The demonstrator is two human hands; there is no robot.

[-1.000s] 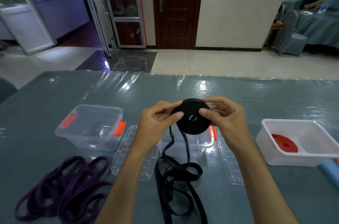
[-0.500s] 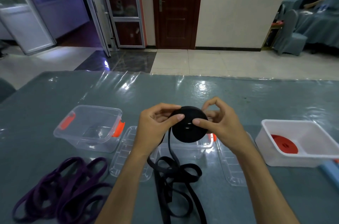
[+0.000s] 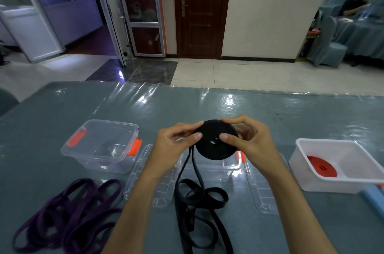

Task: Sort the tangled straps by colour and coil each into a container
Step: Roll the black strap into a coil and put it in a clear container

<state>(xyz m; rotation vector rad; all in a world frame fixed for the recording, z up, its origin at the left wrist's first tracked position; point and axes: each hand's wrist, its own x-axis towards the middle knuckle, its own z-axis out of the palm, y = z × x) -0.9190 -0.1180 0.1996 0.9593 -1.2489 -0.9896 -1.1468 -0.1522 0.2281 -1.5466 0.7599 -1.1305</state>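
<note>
The red strap (image 3: 321,166) is already wound into a flat disc and lying in the white tub (image 3: 301,150) at the right of the counter (image 3: 52,108), so one colour looks finished. The black strap is partway there: a good-sized black coil (image 3: 216,147) is held up in the air over the middle clear box (image 3: 214,167), while a long loose tail (image 3: 199,197) hangs from it and lies in loops on the counter near the person. The purple strap (image 3: 62,212) sits in an untouched heap at the near left, and the clear box with orange clips (image 3: 99,145) behind it holds nothing that I can see, so I'd judge the job roughly half done. Two clear lids (image 3: 149,187) lie flat on either side of the middle box. Both hands are closed on the coil: the left hand (image 3: 172,147) pinches its left edge between thumb and fingers where the tail feeds in, and the right hand (image 3: 249,141) grips the right side, thumb pressed on the face near the centre hole, fingers curled behind.
</note>
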